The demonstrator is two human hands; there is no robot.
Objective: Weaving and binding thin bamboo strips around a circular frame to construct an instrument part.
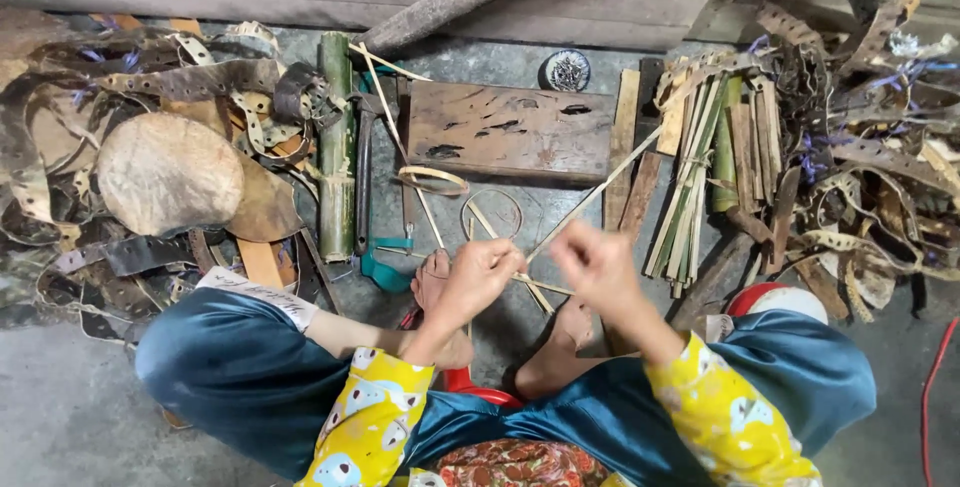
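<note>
Head view: the person sat on the floor with feet drawn in, the left hand closed on thin bamboo strips that ran up and right over a dark wooden block, and the right hand, blurred, appeared closed on the same strips just beside it. A green bamboo pole lay upright left of the block, a strip bundle right of it, a round stone far left, and two small strip hoops lay below the block.
</note>
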